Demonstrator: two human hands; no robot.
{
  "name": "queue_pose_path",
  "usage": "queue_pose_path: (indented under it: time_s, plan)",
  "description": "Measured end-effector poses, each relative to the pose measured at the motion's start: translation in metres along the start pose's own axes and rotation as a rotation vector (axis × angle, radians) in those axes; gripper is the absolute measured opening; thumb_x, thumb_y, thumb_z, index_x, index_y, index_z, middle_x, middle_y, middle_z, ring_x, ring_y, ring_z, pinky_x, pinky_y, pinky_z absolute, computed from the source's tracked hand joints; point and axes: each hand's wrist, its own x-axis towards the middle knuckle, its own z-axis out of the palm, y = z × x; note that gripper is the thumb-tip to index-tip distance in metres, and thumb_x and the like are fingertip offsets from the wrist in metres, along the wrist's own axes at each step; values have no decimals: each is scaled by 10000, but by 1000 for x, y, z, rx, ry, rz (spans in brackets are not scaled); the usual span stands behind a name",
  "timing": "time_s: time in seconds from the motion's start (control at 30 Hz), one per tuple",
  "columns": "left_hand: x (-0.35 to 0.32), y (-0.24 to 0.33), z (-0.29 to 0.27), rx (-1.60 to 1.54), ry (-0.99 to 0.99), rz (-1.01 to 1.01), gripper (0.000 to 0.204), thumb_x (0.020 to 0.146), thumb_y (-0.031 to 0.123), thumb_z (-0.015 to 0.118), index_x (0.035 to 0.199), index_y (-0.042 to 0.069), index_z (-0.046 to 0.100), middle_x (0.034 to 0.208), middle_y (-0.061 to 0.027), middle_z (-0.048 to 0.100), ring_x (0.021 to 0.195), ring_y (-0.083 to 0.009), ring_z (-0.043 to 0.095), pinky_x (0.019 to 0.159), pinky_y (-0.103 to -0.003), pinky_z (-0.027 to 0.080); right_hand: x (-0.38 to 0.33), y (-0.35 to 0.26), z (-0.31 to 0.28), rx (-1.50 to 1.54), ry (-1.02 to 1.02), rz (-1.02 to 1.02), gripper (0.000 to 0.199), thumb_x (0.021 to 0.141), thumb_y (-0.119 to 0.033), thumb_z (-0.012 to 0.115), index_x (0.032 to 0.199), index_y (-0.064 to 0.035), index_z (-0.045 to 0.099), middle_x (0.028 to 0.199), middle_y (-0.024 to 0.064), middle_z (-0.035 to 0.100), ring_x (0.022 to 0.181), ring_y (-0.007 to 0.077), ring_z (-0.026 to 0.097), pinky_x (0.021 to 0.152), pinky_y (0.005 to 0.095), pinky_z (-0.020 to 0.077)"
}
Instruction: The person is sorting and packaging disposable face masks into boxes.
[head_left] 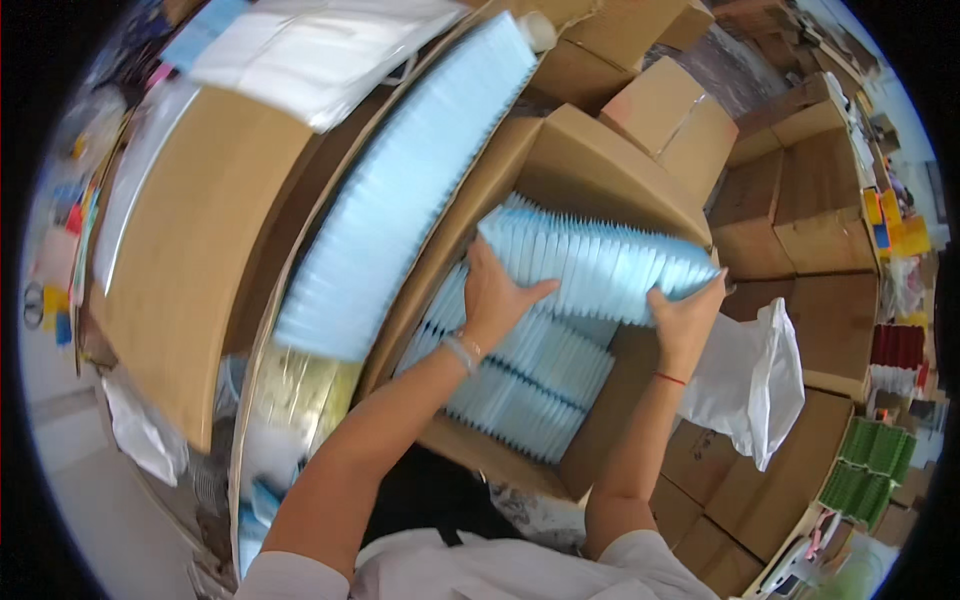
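Between my two hands is a row of thin light-blue packets [595, 262], pressed together like pages on edge. My left hand [492, 298] is closed on the row's left end, its thumb along the near side. At the right end my right hand [688, 315] grips the same row, thumb on the near side. The row is at the upper part of an open cardboard box [615, 160]; whether it rests on anything beneath is hidden. Lower in the box lie more rows of similar packets [525, 385].
Left of the box, a long row of light-blue packets [405, 190] lies on a narrow surface beside a brown cardboard panel [200, 230]. White plastic bags [325, 45] lie at the upper left. A white bag [750, 385] hangs right of the box. Stacked cartons [830, 225] stand at the right.
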Motion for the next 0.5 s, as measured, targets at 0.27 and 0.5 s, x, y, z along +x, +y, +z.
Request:
queue_pose_path:
  time_s: [0.27, 0.5]
  plan:
    - [110, -73, 94, 546, -292, 183, 1129, 687, 407, 784, 1478, -64, 130, 1427, -307, 377, 1285, -460, 422, 1070, -510, 347, -57, 104, 211, -153, 32, 423, 1050, 693, -332, 823, 1466, 90, 250, 1431, 352, 329, 1302, 482, 375, 1119, 474, 298]
    - [-16, 15, -30, 325, -548, 283, 241, 846, 280, 664, 956, 67, 640, 992, -143, 585, 1029, -324, 548, 910, -460, 385, 70, -111, 173, 447, 404, -192, 97, 876, -22, 628, 957, 19, 662, 947, 157, 656, 866, 320, 603, 775, 389, 489]
